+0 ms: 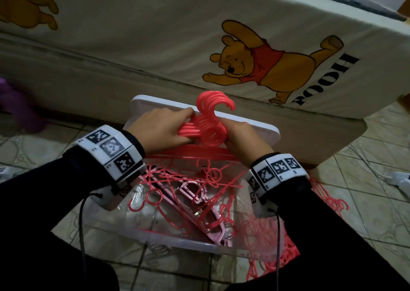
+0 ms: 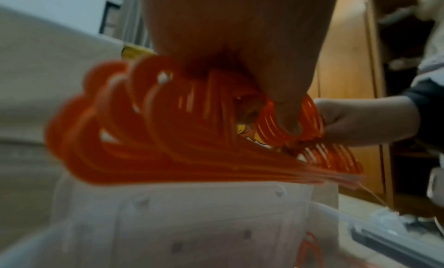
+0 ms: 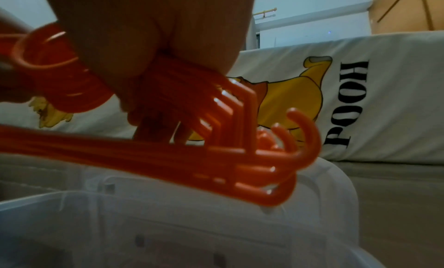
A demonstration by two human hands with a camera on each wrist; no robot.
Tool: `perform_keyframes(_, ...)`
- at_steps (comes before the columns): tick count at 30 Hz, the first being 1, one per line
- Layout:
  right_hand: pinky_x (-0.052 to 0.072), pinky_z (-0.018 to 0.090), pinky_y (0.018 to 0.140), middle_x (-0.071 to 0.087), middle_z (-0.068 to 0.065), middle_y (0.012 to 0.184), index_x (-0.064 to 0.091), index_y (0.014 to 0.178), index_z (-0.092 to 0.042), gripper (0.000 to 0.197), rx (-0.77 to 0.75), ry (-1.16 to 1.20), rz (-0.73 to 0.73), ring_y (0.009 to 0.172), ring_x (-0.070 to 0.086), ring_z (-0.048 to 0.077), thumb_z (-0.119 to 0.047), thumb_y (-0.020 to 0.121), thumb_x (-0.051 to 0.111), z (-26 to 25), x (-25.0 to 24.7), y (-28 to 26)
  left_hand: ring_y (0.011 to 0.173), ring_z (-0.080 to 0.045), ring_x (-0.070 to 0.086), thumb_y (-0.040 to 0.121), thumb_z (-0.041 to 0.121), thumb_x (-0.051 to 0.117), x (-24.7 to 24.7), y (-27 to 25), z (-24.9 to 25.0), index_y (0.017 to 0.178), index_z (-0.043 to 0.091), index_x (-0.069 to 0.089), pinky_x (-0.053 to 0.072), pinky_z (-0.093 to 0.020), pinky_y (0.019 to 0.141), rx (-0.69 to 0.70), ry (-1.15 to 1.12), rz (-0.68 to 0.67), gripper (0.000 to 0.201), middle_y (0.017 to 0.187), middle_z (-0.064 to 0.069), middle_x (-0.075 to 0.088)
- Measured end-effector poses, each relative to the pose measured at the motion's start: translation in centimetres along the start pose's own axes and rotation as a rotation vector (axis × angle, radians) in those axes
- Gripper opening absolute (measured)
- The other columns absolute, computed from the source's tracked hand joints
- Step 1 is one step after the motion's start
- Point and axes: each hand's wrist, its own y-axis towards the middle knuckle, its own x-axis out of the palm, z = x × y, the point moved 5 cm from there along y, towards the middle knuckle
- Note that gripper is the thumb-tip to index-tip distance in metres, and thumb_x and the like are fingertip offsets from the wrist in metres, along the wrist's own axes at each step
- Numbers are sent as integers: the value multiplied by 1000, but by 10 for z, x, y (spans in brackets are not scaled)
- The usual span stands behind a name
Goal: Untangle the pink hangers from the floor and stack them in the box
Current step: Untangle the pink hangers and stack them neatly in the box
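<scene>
A stacked bundle of pink hangers [image 1: 209,127] is held above the far edge of the clear plastic box [image 1: 199,245], hooks up. My left hand [image 1: 165,130] grips the bundle's left shoulder side, and my right hand [image 1: 243,135] grips its right side. In the left wrist view the bundle [image 2: 168,139] fans out below my fingers [image 2: 286,109]. In the right wrist view the hanger ends [image 3: 264,158] curl just above the box rim [image 3: 168,198]. Several loose pink hangers [image 1: 190,193] lie tangled inside the box. More pink hangers [image 1: 328,198] lie on the floor right of the box.
The white box lid [image 1: 261,131] leans behind the box against a bed with a Pooh-print sheet [image 1: 255,62]. Tiled floor [image 1: 366,202] surrounds the box. A purple object [image 1: 15,104] lies at far left. A white thing [image 1: 399,180] lies at the right edge.
</scene>
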Motion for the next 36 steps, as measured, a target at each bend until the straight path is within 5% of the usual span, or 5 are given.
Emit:
perform_keyframes(9, 43, 33, 98, 59, 0, 124, 51, 127, -14, 87, 337, 153, -117, 114, 54, 17, -57, 57, 77, 77, -17, -9, 88, -13, 57, 51, 79, 63, -2, 3, -30, 115, 25, 54, 47, -31, 80, -191, -241, 44, 84, 92, 11, 57)
perform_keyframes(14, 42, 27, 76, 67, 11, 110, 65, 107, -10, 38, 335, -175, -317, 100, 61, 26, -40, 83, 67, 94, 31, -5, 87, -13, 60, 53, 93, 50, -1, 8, -41, 98, 32, 58, 47, -30, 77, -251, -271, 78, 76, 88, 10, 61)
perform_keyframes(20, 45, 43, 94, 55, 13, 130, 43, 135, -20, 58, 305, -300, -441, 117, 54, 32, -38, 84, 63, 103, 91, -7, 91, -13, 59, 51, 93, 49, 4, 7, -45, 95, 33, 62, 51, -38, 84, -261, -220, 35, 76, 95, 7, 66)
perform_keyframes(26, 17, 51, 114, 23, -1, 156, 24, 146, -39, 55, 94, -333, -296, 143, 21, 24, -42, 93, 39, 91, 121, -13, 85, -8, 58, 52, 94, 47, 0, 6, -44, 85, 36, 64, 45, -29, 73, -276, -292, 106, 70, 89, 12, 64)
perform_keyframes(36, 40, 32, 102, 57, 4, 131, 54, 127, -25, 33, -16, -316, -431, 120, 55, 24, -33, 95, 47, 41, 140, -10, 82, -14, 61, 56, 89, 39, -4, 8, -40, 87, 26, 67, 47, -31, 73, -337, -325, 106, 75, 80, 8, 65)
